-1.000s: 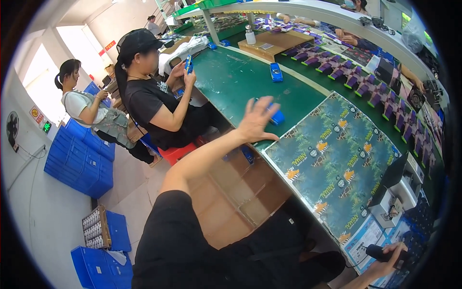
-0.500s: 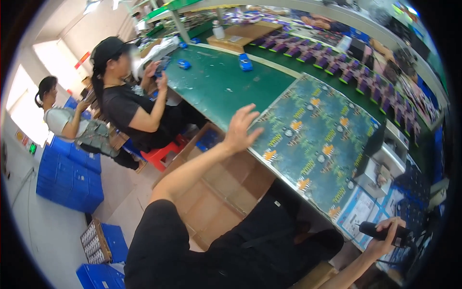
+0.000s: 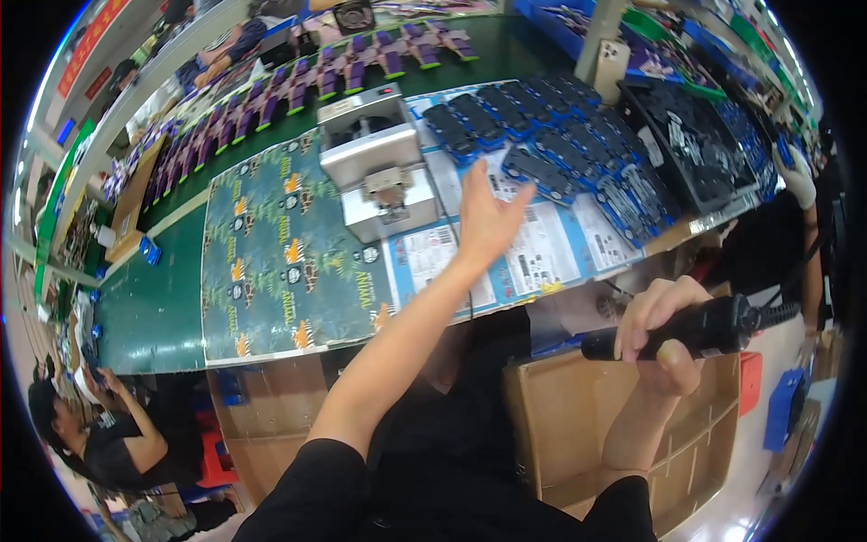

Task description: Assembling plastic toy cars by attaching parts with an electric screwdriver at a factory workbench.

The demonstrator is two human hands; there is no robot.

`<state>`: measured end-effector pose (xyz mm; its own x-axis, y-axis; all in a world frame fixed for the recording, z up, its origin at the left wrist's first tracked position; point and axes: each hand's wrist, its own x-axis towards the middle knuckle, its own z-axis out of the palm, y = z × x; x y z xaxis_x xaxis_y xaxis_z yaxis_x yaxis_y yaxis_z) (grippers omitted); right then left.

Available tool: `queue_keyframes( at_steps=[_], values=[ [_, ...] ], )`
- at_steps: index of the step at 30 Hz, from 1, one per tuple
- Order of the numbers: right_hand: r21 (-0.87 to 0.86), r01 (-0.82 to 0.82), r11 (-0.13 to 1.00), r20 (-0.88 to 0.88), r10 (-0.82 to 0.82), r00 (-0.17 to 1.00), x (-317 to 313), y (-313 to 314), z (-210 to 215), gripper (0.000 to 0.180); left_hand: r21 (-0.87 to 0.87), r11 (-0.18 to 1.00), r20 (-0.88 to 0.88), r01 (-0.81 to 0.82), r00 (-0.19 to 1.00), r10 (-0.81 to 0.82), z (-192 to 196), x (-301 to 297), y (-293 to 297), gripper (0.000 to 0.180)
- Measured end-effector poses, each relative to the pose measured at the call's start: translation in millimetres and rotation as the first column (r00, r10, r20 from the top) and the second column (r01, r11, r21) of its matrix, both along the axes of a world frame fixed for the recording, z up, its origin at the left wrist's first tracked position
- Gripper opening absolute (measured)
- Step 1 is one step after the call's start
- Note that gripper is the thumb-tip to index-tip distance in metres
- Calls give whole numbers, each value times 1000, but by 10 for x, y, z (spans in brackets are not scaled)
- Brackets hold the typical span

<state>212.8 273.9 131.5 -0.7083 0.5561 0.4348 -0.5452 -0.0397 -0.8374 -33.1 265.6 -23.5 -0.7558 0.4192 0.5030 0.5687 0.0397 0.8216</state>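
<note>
"Green bench top (image 3: 149, 307) is running off to my left, and an animal-print sheet (image 3: 280, 262) is covering the stretch beside it."

"What are your hands doing?"

"My left hand (image 3: 488, 217) is reaching over the bench, fingers spread, holding nothing, just beside the nearest car-shaped piece (image 3: 539, 172); whether it's touching, I can't tell. My right hand (image 3: 664, 307) is gripping a black corded tool (image 3: 713, 330) in front of the bench edge."

"And the rest?"

"More car-shaped pieces (image 3: 506, 108) are lying in rows, dark sides up, blue showing at their edges, around printed papers (image 3: 542, 248) and right of a silvery metal box (image 3: 366, 155)."

"How far along?"

"I'm judging myself between pieces: the tool is meeting none. Many are sitting laid out, but nothing is showing me which are finished, so I'm not counting what's left."
</note>
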Motion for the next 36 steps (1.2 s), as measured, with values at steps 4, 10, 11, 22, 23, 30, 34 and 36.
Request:
queue_keyframes(
  at_steps=[4,10,11,22,23,30,34,36],
  values=[
    [-50,21,999,111,-15,994,185,91,-7,37,-263,933,439,245,892,-110,518,-171,359,67],
    [-37,-7,999,156,12,988,101,133,-70,36,-83,966,499,246,849,-173,304,-99,360,49],
    [-24,18,1000,175,-13,984,86,142,-102,36,36,963,589,268,772,-237,359,-11,263,45],
    [-65,82,995,-162,-92,983,-823,-206,-278,16,576,802,817,-161,149,-557,365,176,-2252,30],
    [-100,109,989,-174,-125,977,-993,-273,-337,15,573,796,819,-193,157,-552,347,185,-2362,30],
    [27,208,978,76,-210,975,-1760,-661,-621,32,415,910,775,-6,525,-350,302,222,-2725,24],
    [168,413,895,25,-423,906,-1795,-922,-648,54,493,869,757,28,479,-445,180,182,-2812,25],
    [248,601,760,-74,-604,794,-1559,-973,-771,59,508,861,758,28,460,-462,156,184,-2797,25]
  ],
)
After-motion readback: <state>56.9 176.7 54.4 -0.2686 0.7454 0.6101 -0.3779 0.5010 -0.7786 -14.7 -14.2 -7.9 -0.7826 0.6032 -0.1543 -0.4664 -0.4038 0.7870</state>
